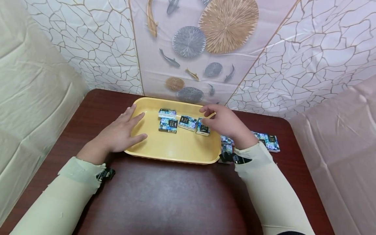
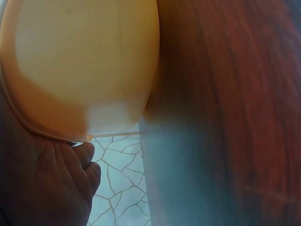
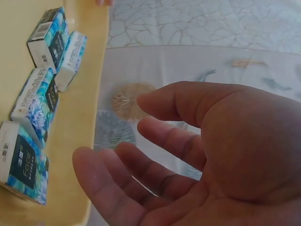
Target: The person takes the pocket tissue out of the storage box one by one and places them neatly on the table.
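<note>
A yellow tray stands on the table. Several small facial tissue packs with blue floral print and black labels lie inside it. Two of these, a tissue pack and another tissue pack, sit together left of centre. A tilted tissue pack and a rightmost tissue pack are closer to the right side. My left hand rests at the tray's left rim, fingers spread. Over the tray's right end hovers my right hand, fingers loosely bent; the right wrist view shows nothing between them.
More tissue packs lie on the dark wooden table to the right of the tray, partly hidden by the right forearm. A patterned cloth hangs behind the table's far edge, with plain drapes on both sides.
</note>
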Action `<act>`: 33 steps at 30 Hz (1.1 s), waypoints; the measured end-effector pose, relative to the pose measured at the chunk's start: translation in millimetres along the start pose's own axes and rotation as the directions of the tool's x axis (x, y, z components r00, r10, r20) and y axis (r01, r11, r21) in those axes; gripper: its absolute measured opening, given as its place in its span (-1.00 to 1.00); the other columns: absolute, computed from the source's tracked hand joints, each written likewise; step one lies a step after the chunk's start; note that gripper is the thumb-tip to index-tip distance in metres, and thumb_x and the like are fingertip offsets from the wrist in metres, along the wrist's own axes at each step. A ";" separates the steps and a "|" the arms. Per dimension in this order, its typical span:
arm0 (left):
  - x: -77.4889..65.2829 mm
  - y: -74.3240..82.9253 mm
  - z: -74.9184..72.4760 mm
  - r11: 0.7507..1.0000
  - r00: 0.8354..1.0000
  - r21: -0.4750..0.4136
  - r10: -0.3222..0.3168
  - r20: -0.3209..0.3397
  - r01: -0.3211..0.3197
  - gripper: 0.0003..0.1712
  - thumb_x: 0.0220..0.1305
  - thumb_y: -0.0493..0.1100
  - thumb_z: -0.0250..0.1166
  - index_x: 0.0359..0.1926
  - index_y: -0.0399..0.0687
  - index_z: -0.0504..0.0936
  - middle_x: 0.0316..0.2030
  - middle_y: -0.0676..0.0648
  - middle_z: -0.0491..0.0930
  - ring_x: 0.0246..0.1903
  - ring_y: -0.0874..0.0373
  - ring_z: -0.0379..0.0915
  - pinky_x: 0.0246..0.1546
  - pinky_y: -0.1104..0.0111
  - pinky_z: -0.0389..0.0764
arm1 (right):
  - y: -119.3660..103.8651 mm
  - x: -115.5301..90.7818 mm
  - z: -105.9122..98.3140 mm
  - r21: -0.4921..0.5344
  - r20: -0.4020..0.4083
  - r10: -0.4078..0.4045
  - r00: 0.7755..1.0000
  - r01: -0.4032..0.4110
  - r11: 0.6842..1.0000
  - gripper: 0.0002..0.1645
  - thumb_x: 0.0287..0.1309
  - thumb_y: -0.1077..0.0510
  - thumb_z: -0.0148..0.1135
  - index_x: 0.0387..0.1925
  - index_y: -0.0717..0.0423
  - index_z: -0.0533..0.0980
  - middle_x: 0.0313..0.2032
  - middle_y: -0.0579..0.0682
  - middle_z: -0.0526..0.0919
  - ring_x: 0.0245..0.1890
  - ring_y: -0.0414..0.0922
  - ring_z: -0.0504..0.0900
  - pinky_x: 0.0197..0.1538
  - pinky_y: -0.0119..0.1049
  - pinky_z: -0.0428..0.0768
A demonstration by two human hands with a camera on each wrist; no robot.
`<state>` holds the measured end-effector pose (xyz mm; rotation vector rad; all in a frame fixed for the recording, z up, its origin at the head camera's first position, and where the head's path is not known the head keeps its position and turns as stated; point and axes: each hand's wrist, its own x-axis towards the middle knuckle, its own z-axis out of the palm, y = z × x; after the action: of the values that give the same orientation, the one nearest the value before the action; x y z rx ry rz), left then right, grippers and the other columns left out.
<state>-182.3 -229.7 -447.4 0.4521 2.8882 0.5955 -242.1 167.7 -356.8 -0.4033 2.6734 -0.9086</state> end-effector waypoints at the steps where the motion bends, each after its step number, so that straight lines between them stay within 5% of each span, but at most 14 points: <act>1: 0.1 0.2 -0.2 1.000 1.000 -0.001 0.001 -0.001 -0.001 0.06 0.63 0.43 0.20 0.86 0.11 0.05 0.86 -0.18 -0.42 0.84 -0.33 -0.38 0.80 -0.29 -0.05 | -0.4 3.9 1.3 0.001 0.003 -0.003 1.000 0.003 1.000 -0.59 0.52 0.04 0.42 0.31 -0.07 0.68 0.19 0.08 0.70 -0.04 0.06 0.79 -0.09 -0.10 0.84; 5: 0.0 0.3 -0.7 1.000 1.000 -0.002 0.000 0.001 0.000 0.05 0.63 0.41 0.21 0.86 0.10 0.05 0.86 -0.18 -0.42 0.84 -0.33 -0.38 0.80 -0.29 -0.05 | -0.9 17.9 7.7 0.005 0.021 -0.015 1.000 0.015 1.000 -0.60 0.54 0.04 0.41 0.31 -0.06 0.68 0.16 0.07 0.71 -0.08 0.06 0.80 -0.08 -0.07 0.85; 13: 0.5 0.5 -0.8 1.000 1.000 -0.002 -0.003 0.005 0.003 0.06 0.63 0.41 0.22 0.86 0.11 0.04 0.86 -0.18 -0.42 0.84 -0.33 -0.38 0.80 -0.29 -0.05 | -1.6 38.1 21.4 -0.055 0.024 -0.066 0.998 0.068 0.996 -0.61 0.56 0.04 0.38 0.31 -0.05 0.69 0.23 0.12 0.73 0.17 0.09 0.71 0.16 0.07 0.73; 25: 0.4 0.6 0.0 1.000 1.000 0.000 -0.020 0.009 0.020 0.08 0.62 0.45 0.20 0.86 0.15 0.02 0.87 -0.14 -0.43 0.84 -0.31 -0.38 0.78 -0.31 -0.01 | 0.0 67.9 47.4 -0.106 0.047 -0.031 0.998 0.036 0.994 -0.52 0.54 0.11 0.31 0.40 0.02 0.66 0.28 0.14 0.71 0.23 0.12 0.71 0.26 0.10 0.72; 33: -0.3 -0.5 0.2 1.000 1.000 0.001 -0.024 0.008 0.024 0.10 0.60 0.54 0.14 0.86 0.17 0.02 0.87 -0.12 -0.44 0.84 -0.31 -0.39 0.77 -0.34 0.01 | -2.0 73.1 55.7 -0.238 0.060 -0.001 0.998 0.016 0.971 -0.49 0.50 0.14 0.26 0.41 -0.06 0.65 0.33 0.11 0.72 0.22 0.08 0.73 0.36 0.11 0.70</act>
<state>-182.0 -230.2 -447.8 0.4181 2.8821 0.5880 -289.2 110.2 -410.9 -0.4863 2.7346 -0.5677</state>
